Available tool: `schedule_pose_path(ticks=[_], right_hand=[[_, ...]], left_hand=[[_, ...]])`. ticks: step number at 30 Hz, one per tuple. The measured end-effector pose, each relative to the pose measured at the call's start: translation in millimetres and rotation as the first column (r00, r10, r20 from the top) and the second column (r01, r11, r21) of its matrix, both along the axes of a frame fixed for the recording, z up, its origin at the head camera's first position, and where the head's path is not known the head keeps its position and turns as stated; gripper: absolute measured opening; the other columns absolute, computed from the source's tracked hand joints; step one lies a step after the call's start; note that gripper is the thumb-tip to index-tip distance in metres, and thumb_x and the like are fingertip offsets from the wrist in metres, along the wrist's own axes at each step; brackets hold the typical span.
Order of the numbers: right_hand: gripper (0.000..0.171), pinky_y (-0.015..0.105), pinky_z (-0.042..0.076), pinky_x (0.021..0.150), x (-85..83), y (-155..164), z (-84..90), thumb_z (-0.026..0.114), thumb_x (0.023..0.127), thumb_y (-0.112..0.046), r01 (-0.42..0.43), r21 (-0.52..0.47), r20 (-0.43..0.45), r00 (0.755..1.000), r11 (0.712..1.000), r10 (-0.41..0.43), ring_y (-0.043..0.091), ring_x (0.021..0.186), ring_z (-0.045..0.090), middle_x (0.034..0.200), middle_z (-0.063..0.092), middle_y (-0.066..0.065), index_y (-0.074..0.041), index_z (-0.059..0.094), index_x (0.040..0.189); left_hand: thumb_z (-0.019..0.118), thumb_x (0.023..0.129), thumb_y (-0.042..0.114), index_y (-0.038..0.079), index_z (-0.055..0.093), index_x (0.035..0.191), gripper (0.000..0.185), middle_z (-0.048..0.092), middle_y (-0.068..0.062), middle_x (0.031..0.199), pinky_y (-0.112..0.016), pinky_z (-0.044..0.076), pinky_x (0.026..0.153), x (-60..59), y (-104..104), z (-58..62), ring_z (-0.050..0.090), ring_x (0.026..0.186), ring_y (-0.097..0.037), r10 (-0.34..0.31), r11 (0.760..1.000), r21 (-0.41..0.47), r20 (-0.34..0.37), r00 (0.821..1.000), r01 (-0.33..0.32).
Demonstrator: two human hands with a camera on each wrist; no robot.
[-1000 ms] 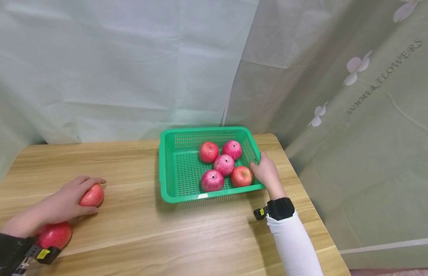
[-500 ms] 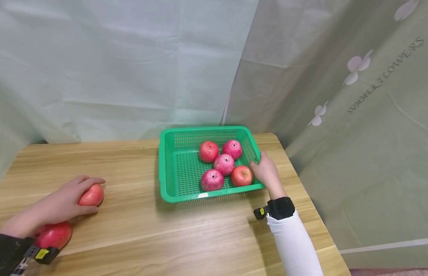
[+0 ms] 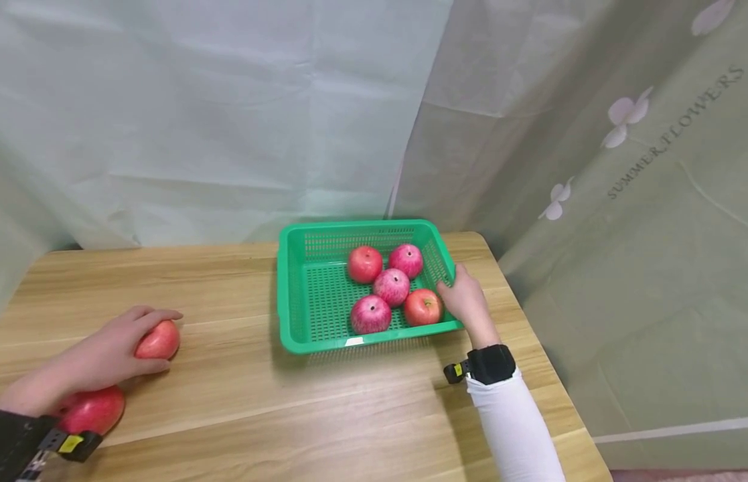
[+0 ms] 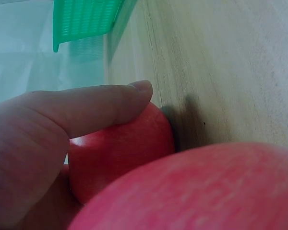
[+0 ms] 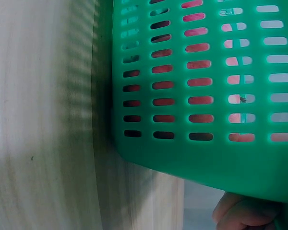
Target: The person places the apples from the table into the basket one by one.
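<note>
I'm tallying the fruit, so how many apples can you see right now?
7. Five lie in the green basket: at and. Two are on the table: one under the left hand at, one by that wrist. None seems hidden.

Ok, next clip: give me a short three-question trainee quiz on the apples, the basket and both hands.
1. How many red apples lie inside the green slotted plastic basket?
2. True or false: the left hand rests on a red apple on the light wooden table.
3. What does the right hand grip? A) an apple B) the basket's right rim C) the pale curtain.

Key:
1. Five, gathered in the basket's right half.
2. True. Its fingers curl over that apple, and a second red apple on the table lies by the wrist.
3. B. In the right wrist view, fingertips show under the basket's edge.
</note>
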State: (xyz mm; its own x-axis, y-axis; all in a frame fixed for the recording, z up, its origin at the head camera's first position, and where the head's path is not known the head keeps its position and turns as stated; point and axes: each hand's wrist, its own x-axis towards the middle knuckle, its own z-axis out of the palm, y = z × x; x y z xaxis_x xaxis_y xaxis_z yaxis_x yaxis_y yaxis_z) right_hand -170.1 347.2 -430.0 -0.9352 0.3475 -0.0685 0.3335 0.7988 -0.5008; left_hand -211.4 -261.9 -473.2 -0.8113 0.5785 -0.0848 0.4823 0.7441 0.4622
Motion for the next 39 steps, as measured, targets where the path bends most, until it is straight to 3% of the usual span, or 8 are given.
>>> schedule_pose_path(ticks=[14,33,39], right_hand=[[0.048,0.054,0.054,0.086,0.5,-1,0.7,0.06,0.104,-0.029,0.006,-0.008,0.003,1.0,1.0,-0.006,0.04,0.108,0.064,0.122,0.066,0.024,0.0,0.049,0.141],[0.049,0.053,0.054,0.086,0.1,-1,0.1,0.06,0.105,-0.028,0.002,0.0,0.003,1.0,1.0,-0.002,0.04,0.108,0.065,0.123,0.066,0.025,0.002,0.049,0.141],[0.05,0.053,0.054,0.086,-0.6,-1,-0.2,0.06,0.105,-0.028,0.0,0.0,0.003,1.0,1.0,0.0,0.04,0.108,0.065,0.122,0.066,0.025,0.003,0.048,0.142]], left_hand=[[0.097,0.079,0.034,0.003,0.053,0.148,0.087,0.054,-0.03,0.133,-0.06,0.057,0.08,0.6,3,10.3,0.062,0.108,-0.042,0.011,1.0,-0.009,0.007,1.0,-0.011],[0.097,0.079,0.034,0.01,0.054,0.15,0.086,0.054,-0.022,0.135,-0.053,0.058,0.08,0.9,17,22.3,0.062,0.109,-0.038,-0.03,0.999,0.038,-0.059,0.998,0.032],[0.097,0.081,0.031,0.014,0.054,0.152,0.085,0.053,-0.019,0.14,-0.059,0.059,0.083,-0.1,29,30.0,0.06,0.113,-0.039,-0.03,0.995,0.092,-0.12,0.992,0.041]])
